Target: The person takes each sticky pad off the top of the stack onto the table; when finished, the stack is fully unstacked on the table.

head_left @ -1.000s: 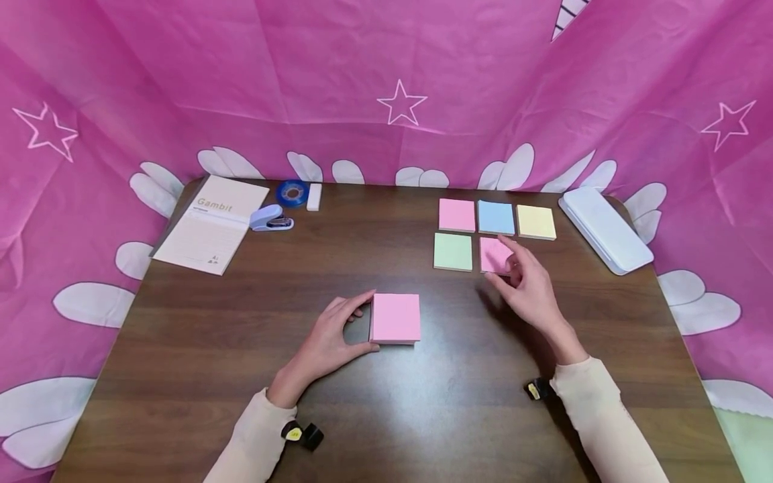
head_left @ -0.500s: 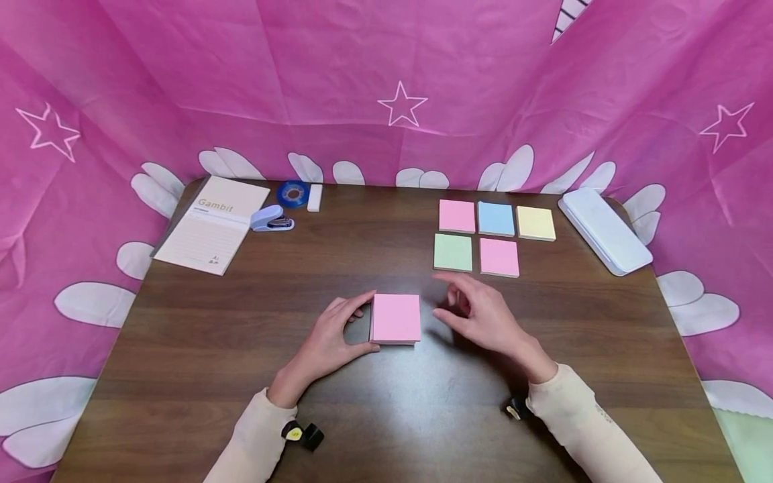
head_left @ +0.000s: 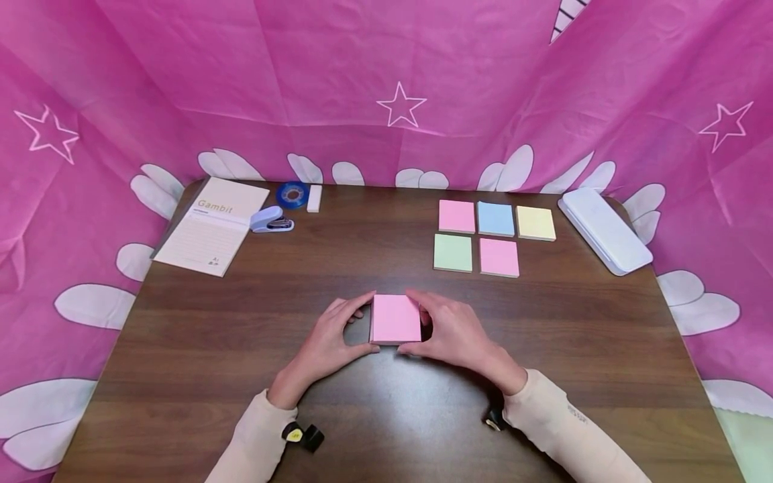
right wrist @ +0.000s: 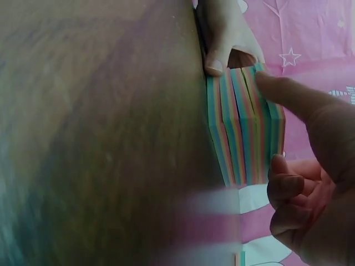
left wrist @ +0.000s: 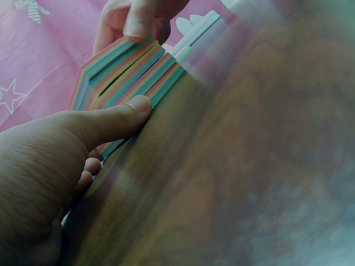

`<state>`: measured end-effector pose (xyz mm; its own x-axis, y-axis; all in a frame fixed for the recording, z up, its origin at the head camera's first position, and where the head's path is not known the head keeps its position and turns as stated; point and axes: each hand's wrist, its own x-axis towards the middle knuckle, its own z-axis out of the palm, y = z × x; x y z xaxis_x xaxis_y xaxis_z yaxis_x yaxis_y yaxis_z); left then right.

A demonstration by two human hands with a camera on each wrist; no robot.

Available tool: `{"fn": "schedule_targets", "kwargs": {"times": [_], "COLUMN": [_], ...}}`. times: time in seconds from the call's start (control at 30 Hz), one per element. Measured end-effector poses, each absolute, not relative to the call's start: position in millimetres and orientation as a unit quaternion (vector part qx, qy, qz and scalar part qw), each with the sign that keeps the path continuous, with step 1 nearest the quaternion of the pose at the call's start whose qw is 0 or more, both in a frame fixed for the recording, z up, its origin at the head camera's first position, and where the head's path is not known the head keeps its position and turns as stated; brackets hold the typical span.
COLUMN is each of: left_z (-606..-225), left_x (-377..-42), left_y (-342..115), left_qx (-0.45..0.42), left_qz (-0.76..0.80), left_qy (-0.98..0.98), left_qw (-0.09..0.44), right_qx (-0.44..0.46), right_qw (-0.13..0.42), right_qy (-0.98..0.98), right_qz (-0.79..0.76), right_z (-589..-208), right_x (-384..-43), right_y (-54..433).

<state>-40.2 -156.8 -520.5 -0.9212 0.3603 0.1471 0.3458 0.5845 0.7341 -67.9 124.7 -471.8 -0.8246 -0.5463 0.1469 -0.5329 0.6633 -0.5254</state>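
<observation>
Note stack (head_left: 396, 317) | left hand (head_left: 329, 339), right hand (head_left: 457, 335) grip opposite sides | tabletop (head_left: 392, 261) spans between stack and green pad (head_left: 453, 252)

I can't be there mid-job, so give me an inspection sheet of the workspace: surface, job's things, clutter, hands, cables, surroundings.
Surface: brown wood-grain table
Job's things: pink-topped stack of sticky pads, edges slightly uneven; five more pads beyond, in two rows
Clutter: notebook, stapler, blue tape, small white block at left; white case at right
Hands: left hand grips the stack's left side; right hand grips its right side
Cables: nothing seen
Surroundings: pink patterned curtain
</observation>
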Motion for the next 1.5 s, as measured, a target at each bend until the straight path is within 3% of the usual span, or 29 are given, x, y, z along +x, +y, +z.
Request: {"fn": "schedule_targets", "kwargs": {"times": [0.6,1.13,1.5], "left_z": [-521,-521,-520], "left_x": [-42,-40,-40], "left_y": [-157,-156,-156], "left_qx": [0.199,0.203,0.199], "left_qz": [0.414,0.418,0.418], "left_qy": [0.888,0.886,0.886], "left_qw": [0.005,0.002,0.008], "right_qx": [-0.274,-0.26,-0.198], "right_qw": [0.039,0.002,-0.021], "right_qy": [0.897,0.9,0.917], "right_qz": [-0.345,-0.35,-0.346], "right_z": [-468,-472,-479], "right_x": [-74,-101,-117], "right_y": [140,229,298]}}
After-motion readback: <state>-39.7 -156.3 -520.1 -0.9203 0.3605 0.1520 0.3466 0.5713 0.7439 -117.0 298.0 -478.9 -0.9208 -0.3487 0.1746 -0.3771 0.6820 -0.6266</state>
